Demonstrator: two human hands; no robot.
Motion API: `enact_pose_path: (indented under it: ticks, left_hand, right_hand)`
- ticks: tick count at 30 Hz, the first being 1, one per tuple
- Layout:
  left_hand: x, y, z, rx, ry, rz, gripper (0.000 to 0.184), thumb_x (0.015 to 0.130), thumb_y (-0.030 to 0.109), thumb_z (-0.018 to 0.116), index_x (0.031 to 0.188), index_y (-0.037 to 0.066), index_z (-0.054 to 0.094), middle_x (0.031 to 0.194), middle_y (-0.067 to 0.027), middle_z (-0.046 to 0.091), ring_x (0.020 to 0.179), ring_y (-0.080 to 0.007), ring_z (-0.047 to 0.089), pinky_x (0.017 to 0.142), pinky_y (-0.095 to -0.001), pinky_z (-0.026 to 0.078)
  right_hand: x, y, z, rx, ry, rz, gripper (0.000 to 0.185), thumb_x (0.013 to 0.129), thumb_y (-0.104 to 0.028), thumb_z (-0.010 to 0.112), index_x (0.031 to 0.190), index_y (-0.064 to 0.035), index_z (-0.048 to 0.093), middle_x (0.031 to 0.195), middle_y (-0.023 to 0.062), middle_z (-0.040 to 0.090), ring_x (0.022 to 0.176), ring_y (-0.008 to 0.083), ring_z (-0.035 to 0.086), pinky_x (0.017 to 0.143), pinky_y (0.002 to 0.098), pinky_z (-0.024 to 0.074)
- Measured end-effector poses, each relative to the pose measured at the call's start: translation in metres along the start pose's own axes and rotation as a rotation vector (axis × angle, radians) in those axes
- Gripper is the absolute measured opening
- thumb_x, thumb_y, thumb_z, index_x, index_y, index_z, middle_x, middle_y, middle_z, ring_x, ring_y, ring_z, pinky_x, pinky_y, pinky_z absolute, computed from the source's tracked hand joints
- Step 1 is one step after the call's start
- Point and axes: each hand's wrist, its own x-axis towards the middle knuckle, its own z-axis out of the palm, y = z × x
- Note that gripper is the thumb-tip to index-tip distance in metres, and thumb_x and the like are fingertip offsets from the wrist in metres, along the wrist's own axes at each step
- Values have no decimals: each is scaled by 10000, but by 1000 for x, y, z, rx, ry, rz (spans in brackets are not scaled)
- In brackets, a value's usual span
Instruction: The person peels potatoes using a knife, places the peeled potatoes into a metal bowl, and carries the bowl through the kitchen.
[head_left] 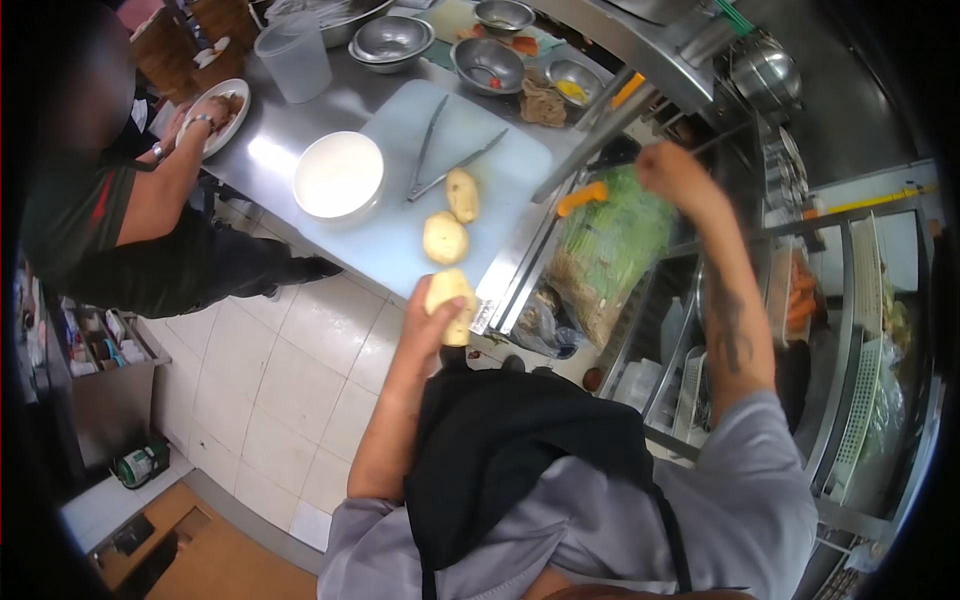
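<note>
My left hand (425,325) is closed around a peeled potato (452,300), just off the front edge of the cutting board (400,125). Two more pale potatoes lie on the board, a round one (445,238) and a longer one (462,195). Beside them are spread metal tongs (428,155) and a white bowl (338,172). My right hand (668,178) is raised over a bag of leafy greens (615,230), fingers curled and slightly blurred; whether anything is inside them is hidden. An orange-handled object (582,198) lies on the bag, apart from that hand.
Several metal bowls (487,65) and a clear plastic container (294,62) stand along the back of the steel counter. At left, a co-worker (120,215) handles food on a plate (228,118). An open rack (800,320) with baskets stands on my right.
</note>
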Motion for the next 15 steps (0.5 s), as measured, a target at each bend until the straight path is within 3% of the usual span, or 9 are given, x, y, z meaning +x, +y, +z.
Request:
enact_pose_path:
  ticks: [1,3,6,9,12,15]
  left_hand:
    - [3,0,-14,-77,31,7,424,880,120,623,1269,-8,514,1098,-95,605,1016,-194,621,853,-350,540]
    - [8,1,-31,-164,75,48,442,917,246,559,1282,2,504,1143,-135,583,1057,-265,611,869,-407,546]
    - [21,0,-42,-461,125,-44,480,911,314,561,1283,16,504,1140,-157,588,1037,-292,617,880,-446,543]
    - [28,3,-46,-641,20,-105,462,903,353,581,1223,24,531,1067,-138,619,1023,-301,621,893,-461,532]
    - [27,5,-46,-711,21,-104,439,895,372,603,1182,42,563,1014,-119,632,1021,-297,620,933,-480,512]
    - [19,-7,-49,-771,55,1,473,864,427,624,1162,61,604,1110,-157,618,1107,-331,588,1016,-535,454]
  right_hand:
    - [-14,-20,7,207,-54,-43,294,788,-280,651,879,-8,716,895,213,695,870,361,678,749,441,525]
    - [-21,-68,44,234,-21,-145,309,810,-297,652,965,-36,704,968,215,692,938,360,672,792,442,521]
    - [25,-124,114,359,80,-125,436,820,-371,669,1055,-4,654,978,224,688,940,374,667,827,440,517]
    - [71,-160,163,572,109,-65,578,773,-442,715,1065,51,647,976,259,680,936,388,665,846,446,516]
    - [92,-170,191,716,-62,44,574,801,-400,762,1156,34,638,916,156,707,770,248,692,626,330,558]
    - [92,-156,194,1055,-203,102,529,769,-389,752,1052,51,674,901,156,714,787,235,706,683,340,555]
